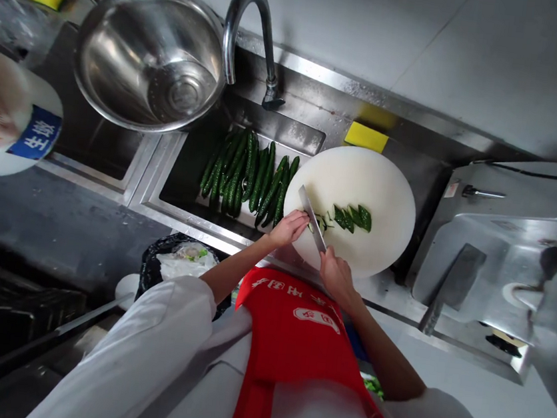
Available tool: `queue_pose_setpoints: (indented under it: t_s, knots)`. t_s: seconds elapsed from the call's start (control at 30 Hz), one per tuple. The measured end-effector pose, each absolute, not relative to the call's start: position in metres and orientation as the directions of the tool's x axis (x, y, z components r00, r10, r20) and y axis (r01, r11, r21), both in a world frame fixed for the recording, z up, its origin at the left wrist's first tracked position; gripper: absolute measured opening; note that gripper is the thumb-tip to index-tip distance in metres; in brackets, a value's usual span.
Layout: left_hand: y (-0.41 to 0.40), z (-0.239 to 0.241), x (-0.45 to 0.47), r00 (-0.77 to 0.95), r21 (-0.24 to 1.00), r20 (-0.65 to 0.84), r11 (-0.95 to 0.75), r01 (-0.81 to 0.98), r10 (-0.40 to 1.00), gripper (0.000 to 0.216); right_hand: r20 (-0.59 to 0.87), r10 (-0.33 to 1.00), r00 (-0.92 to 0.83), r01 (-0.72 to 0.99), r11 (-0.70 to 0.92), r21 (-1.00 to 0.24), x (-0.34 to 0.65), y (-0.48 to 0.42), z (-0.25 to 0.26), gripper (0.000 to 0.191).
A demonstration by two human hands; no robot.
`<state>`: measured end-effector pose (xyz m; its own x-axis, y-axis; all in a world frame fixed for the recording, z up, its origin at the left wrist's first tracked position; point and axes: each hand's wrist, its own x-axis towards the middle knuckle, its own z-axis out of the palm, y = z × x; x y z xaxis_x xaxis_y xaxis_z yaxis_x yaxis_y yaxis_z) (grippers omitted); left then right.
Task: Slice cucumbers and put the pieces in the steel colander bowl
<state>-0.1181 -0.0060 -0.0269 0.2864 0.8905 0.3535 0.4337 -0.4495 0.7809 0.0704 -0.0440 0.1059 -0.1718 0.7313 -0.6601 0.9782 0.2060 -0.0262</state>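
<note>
While my right hand [335, 274] grips the knife [312, 218], left hand [288, 227] pinches the cucumber [321, 223] at the cutting board's [379, 247] near edge; wet, firm, slippery, hold mid-length.

knife [312, 217]: bare metal blade, dull sheen | cutting board [381, 187], 3 o'clock of blade: white matt plastic | bowl [151, 57], 10 o'clock: polished steel, glossy | cucumbers [247, 175]: dark, bumpy skin | apron [293, 345]: red cloth
</note>
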Motion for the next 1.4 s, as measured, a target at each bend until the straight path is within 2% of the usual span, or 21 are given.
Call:
queue_pose_setpoints:
  t_s: [0.37, 0.57, 0.73, 0.8, 0.9, 0.93, 0.97, 1.03, 1.1, 1.13, 1.17, 1.23, 1.3, 1.4]
  knots:
    - [-0.005, -0.027, -0.119, 0.301, 0.77, 0.362, -0.465, 0.436, 0.882, 0.024, -0.681, 0.707, -0.191, 0.977, 0.206, -0.06, 0.09, -0.048, 0.129, 0.03]
    - [-0.007, -0.032, -0.117, 0.285, 0.747, 0.396, -0.487, 0.453, 0.873, 0.023, -0.678, 0.713, -0.179, 0.983, 0.151, -0.101, 0.067, -0.036, 0.11, 0.028]
    - [-0.009, -0.023, -0.118, 0.264, 0.772, 0.36, -0.445, 0.454, 0.895, 0.024, -0.618, 0.761, -0.198, 0.98, 0.141, -0.14, 0.071, -0.026, 0.113, 0.027]
    - [0.006, -0.003, -0.126, 0.093, 0.804, 0.37, -0.369, 0.467, 0.924, 0.024, -0.6, 0.781, -0.171, 0.985, 0.126, -0.118, 0.086, -0.03, 0.123, 0.028]
    - [0.052, 0.036, -0.136, -0.352, 0.854, 0.397, -0.2, 0.481, 0.848, 0.025, -0.61, 0.772, -0.175, 0.984, 0.153, -0.089, 0.109, -0.042, 0.134, 0.027]
    - [0.07, 0.047, -0.134, -0.369, 0.854, 0.402, -0.197, 0.482, 0.838, 0.025, -0.624, 0.754, -0.208, 0.977, 0.186, -0.101, 0.113, -0.047, 0.135, 0.027]
    - [0.088, 0.056, -0.129, -0.265, 0.84, 0.399, -0.234, 0.49, 0.877, 0.024, -0.638, 0.729, -0.247, 0.967, 0.223, -0.119, 0.115, -0.051, 0.134, 0.026]
    - [0.114, 0.066, -0.108, 0.157, 0.782, 0.35, -0.381, 0.494, 0.923, 0.021, -0.66, 0.677, -0.326, 0.941, 0.303, -0.153, 0.115, -0.057, 0.129, 0.026]
    - [0.125, 0.063, -0.081, 0.591, 0.72, 0.185, -0.518, 0.462, 0.785, 0.015, -0.67, 0.642, -0.373, 0.917, 0.368, -0.157, 0.11, -0.06, 0.121, 0.027]
    - [0.125, 0.058, -0.069, 0.717, 0.691, 0.087, -0.561, 0.457, 0.691, 0.015, -0.672, 0.634, -0.384, 0.909, 0.388, -0.153, 0.107, -0.061, 0.117, 0.028]
    - [0.123, 0.052, -0.059, 0.785, 0.662, 0.002, -0.59, 0.463, 0.619, 0.019, -0.672, 0.631, -0.388, 0.905, 0.397, -0.15, 0.104, -0.062, 0.114, 0.029]
    - [0.115, 0.041, -0.048, 0.815, 0.618, -0.093, -0.609, 0.498, 0.572, 0.027, -0.666, 0.637, -0.389, 0.907, 0.391, -0.156, 0.1, -0.063, 0.108, 0.03]
    - [0.108, 0.033, -0.046, 0.803, 0.618, -0.111, -0.592, 0.518, 0.586, 0.032, -0.658, 0.644, -0.39, 0.911, 0.375, -0.172, 0.099, -0.064, 0.105, 0.031]
    - [0.109, 0.03, -0.053, 0.786, 0.686, -0.123, -0.52, 0.509, 0.606, 0.035, -0.654, 0.652, -0.385, 0.917, 0.352, -0.189, 0.102, -0.064, 0.102, 0.032]
